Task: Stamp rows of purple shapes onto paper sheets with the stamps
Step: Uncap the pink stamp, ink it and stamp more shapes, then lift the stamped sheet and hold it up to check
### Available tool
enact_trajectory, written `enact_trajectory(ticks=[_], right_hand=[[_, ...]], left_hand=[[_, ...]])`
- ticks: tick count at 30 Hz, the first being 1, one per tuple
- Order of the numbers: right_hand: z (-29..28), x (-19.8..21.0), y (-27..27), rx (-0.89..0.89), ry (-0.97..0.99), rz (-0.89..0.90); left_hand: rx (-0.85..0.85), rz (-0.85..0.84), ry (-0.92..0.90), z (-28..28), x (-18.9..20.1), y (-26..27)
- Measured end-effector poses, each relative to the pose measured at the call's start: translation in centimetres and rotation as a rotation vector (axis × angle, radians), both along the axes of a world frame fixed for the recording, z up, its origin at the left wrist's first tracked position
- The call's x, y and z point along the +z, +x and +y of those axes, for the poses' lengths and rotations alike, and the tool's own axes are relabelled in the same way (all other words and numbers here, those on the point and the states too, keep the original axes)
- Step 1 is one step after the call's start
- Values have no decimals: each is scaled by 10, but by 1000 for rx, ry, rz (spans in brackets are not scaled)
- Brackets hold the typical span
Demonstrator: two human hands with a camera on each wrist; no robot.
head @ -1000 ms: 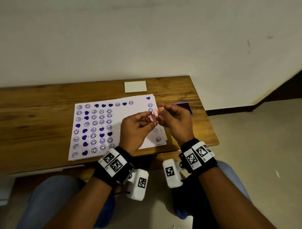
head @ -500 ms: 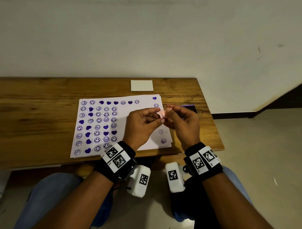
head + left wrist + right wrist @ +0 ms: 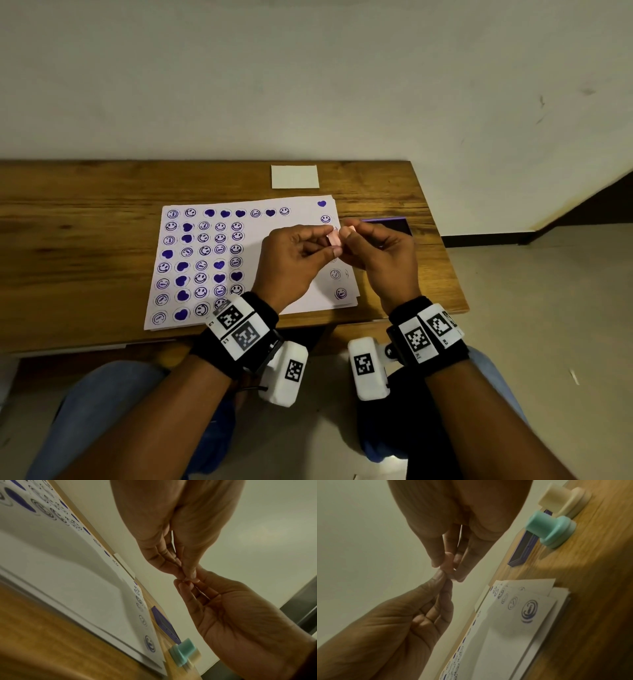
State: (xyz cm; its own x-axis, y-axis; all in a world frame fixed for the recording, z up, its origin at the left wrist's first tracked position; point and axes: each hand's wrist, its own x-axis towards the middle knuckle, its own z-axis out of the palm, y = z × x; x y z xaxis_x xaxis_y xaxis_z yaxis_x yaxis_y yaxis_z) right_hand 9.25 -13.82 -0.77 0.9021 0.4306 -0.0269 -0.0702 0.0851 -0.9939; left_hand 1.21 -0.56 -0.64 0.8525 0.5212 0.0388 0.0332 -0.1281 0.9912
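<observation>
My left hand [image 3: 332,244] and right hand [image 3: 343,240] meet above the right side of the paper sheet [image 3: 274,222]. Both pinch a small pink stamp [image 3: 334,238] between their fingertips. In the right wrist view the pink stamp [image 3: 447,562] sits between the right thumb and fingers, and the left fingertips [image 3: 445,578] hold its lower end. The sheet carries columns of purple smileys and hearts on its left half and a sparse column along its right edge. It tops a stack of sheets [image 3: 553,615].
A purple ink pad [image 3: 390,224] lies open right of the sheets, partly behind my right hand. A teal stamp [image 3: 551,530] and a cream stamp [image 3: 563,500] stand beside it near the table's right edge. A white notepad [image 3: 294,176] lies at the back.
Both hands stay together over the sheet's right side, fingering the pink stamp, which has turned a little between the fingertips. Nothing on the table has moved.
</observation>
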Motion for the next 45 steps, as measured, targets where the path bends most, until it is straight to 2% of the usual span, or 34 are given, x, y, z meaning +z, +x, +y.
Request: enact_trajectory(ticks=[9,12,15,17,19,22,27,33,37,41,45], right_hand=[[0,-4,1,28,-114,-53],[-7,1,5,26,-172,-138],[-28,12,17,-79,-243,-253],[-51,18,30,-219,-385,-346],[-74,17,43,-304,-616,-389],[-93,6,54,-300,-906,-359],[-105,-3,55,-207,-1096,-376],[-105,-2,49,-162,-1121,-337],[-102,5,46,-175,-1150,-310],[-87,28,32,-262,-1121,-514],[-38,43,0,-115,-977,-700]], left_hand=[[-8,9,77,-3,-2,-4],[-35,23,81,-10,-1,-2],[-2,46,197,-21,-1,-2],[-2,48,259,-27,-3,-4],[-21,69,297,-31,-6,-5],[-46,103,356,-34,-11,-6],[-70,155,393,-39,-14,-3],[-109,188,430,-35,-11,-8],[-87,197,463,-12,-2,-25],[39,260,417,35,13,-47],[203,366,273,91,29,-71]])
